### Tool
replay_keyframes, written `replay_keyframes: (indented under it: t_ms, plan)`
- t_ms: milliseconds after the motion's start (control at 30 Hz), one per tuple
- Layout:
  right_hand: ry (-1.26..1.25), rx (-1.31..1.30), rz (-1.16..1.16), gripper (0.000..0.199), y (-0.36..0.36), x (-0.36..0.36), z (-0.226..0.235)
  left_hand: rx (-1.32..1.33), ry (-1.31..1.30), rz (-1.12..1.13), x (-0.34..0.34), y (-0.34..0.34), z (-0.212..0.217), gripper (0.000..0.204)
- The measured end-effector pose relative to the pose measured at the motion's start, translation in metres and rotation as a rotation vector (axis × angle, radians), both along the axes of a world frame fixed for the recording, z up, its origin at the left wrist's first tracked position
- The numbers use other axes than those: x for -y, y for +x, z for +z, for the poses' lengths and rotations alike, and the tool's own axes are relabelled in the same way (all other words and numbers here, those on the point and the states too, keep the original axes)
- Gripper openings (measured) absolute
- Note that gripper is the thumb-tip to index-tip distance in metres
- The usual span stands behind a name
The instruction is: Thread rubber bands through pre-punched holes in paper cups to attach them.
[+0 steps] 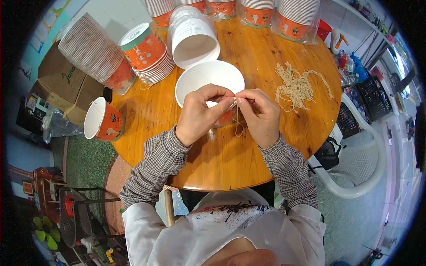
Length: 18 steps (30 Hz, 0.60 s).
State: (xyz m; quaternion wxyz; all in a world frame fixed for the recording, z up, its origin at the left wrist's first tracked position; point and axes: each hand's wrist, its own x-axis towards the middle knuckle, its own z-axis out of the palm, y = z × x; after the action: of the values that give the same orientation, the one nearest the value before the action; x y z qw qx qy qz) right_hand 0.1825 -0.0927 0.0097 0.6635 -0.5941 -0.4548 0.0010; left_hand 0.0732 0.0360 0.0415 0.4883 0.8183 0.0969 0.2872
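Observation:
Right at the near rim of a white-lined paper bucket, my left hand and my right hand meet fingertip to fingertip. Both pinch a thin beige string, whose loose end dangles below my fingers in front of the bucket. The bucket's mouth faces up toward me, and a bit of its orange outside shows between my hands. My fingers hide where the string meets the bucket's rim. A loose heap of the same kind of string lies on the table to the right of my right hand.
On the round wooden table, an orange bucket with string leans at the left edge. Stacked buckets and a wrapped white stack stand beyond. More wrapped stacks line the far edge. A white plastic chair is at right.

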Motion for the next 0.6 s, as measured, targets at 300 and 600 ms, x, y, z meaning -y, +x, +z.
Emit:
replay_keyframes:
  t_ms: [300, 600]
  plan:
    - [-0.035, 0.076, -0.038, 0.013, -0.003, 0.000, 0.009, -0.061, -0.097, -0.104, -0.008, 0.001, 0.005, 0.017]
    - [0.021, -0.089, 0.066, 0.014, -0.003, -0.007, -0.005, -0.218, -0.732, -0.424, -0.022, 0.000, 0.012, 0.017]
